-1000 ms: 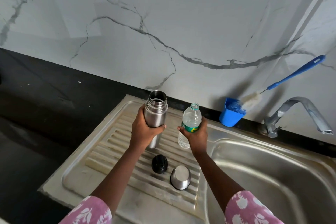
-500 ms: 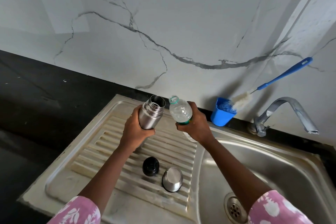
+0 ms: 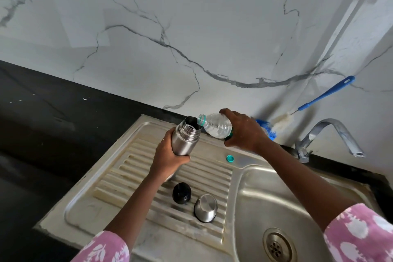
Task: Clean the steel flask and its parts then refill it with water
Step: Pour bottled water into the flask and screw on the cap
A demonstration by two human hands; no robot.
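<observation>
Head cam is looking down at a steel sink unit with two hands up over the ribbed drainboard (image 3: 136, 178). Left hand (image 3: 169, 157) is wrapped tight round the lower body of the steel flask (image 3: 184, 137), which is lifted off the board and tilted, open mouth pointing up and to the right. Right hand (image 3: 244, 131) is clamped on a clear plastic water bottle (image 3: 214, 126), tipped nearly flat so its open neck sits right at the flask's rim, pretty much touching. Can't really make out a stream of water between them tbh.

Room-wise: the hands are near the back edge of the drainboard, close to the marble wall. The black counter (image 3: 42, 123) runs off to the left. The basin (image 3: 297, 208) on the right is open, drain (image 3: 276, 245) at the bottom, tap (image 3: 331, 134) arching over its back corner.

Count of stuff: one flask, one bottle, one small teal bottle cap (image 3: 230, 158) lying on the flat strip behind the ribs, one black stopper (image 3: 181, 193) and one steel cup lid (image 3: 205, 208) sitting mouth-down just beside each other on the ribs, below the flask. One blue-handled bottle brush (image 3: 319, 98) leans on the wall out of one blue holder (image 3: 265, 126), mostly hidden behind the right hand
</observation>
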